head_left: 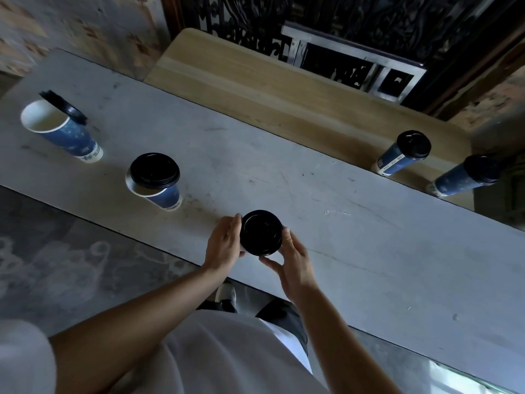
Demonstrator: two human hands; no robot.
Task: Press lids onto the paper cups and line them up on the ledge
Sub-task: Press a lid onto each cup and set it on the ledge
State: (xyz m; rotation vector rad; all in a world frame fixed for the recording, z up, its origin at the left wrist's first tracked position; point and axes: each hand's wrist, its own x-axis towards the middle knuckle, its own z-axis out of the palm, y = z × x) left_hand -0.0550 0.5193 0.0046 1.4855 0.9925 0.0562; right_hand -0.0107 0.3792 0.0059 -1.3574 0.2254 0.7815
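A black lid (261, 233) covers a cup near the front edge of the grey table (341, 223); the cup below it is hidden. My left hand (224, 243) grips its left side and my right hand (292, 261) curls round its right side. To the left stands a blue cup (166, 196) with a black lid (154, 169) lying loosely askew on top. At the far left an open blue cup (61, 127) has a lid (64, 108) leaning on its rim. Two lidded blue cups (404, 153) (466, 176) stand on the wooden ledge (270, 92) at the right.
The ledge runs along the table's far side, with bare wood left of the two lidded cups. Behind it is a dark ornate metal grille (355, 29). A patterned stone floor (56, 251) lies below the table's front edge.
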